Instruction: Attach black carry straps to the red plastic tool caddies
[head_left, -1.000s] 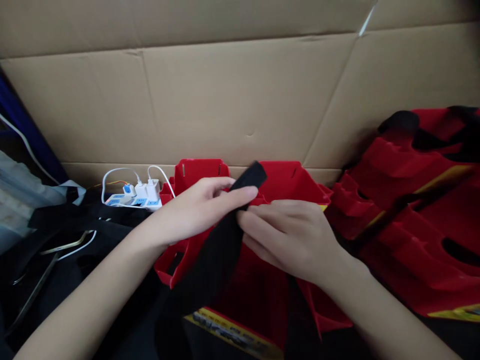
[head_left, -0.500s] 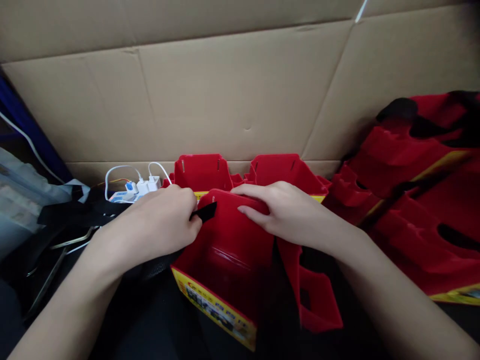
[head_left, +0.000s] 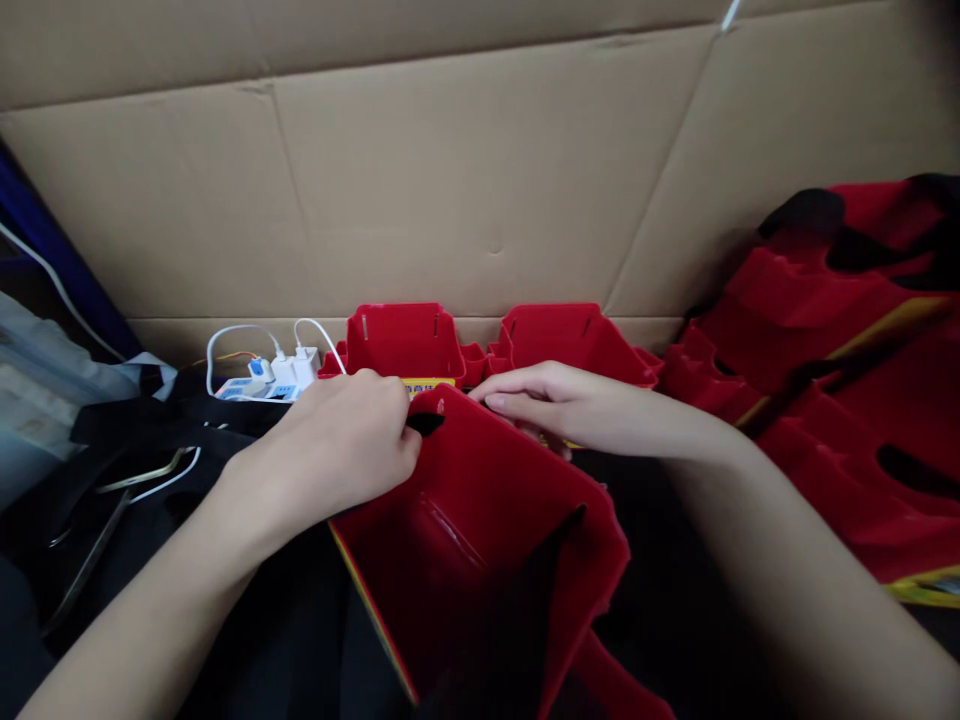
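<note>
A red plastic storage box (head_left: 495, 470) is tilted in front of me, its inside towards me. At its upper left corner, beside a slot, my left hand (head_left: 360, 430) is closed around a black strap (head_left: 427, 423), only a short piece of which shows. My right hand (head_left: 559, 400) lies over the top edge of the box's back wall. Its thumb and forefinger are pressed together near the corner with the slot, behind the wall. Their tips are partly hidden, and whatever they hold cannot be seen.
Two more red boxes (head_left: 405, 340) stand against the cardboard wall (head_left: 480, 190). Stacked red boxes (head_left: 825, 400) with black straps fill the right side. At left are a power strip with white plugs (head_left: 285, 372) and black fabric with metal hangers (head_left: 150, 470).
The box has turned, so its yellow-labelled front now faces left and its near side wall shows. My right hand has shifted from gripping the back wall to behind its edge.
</note>
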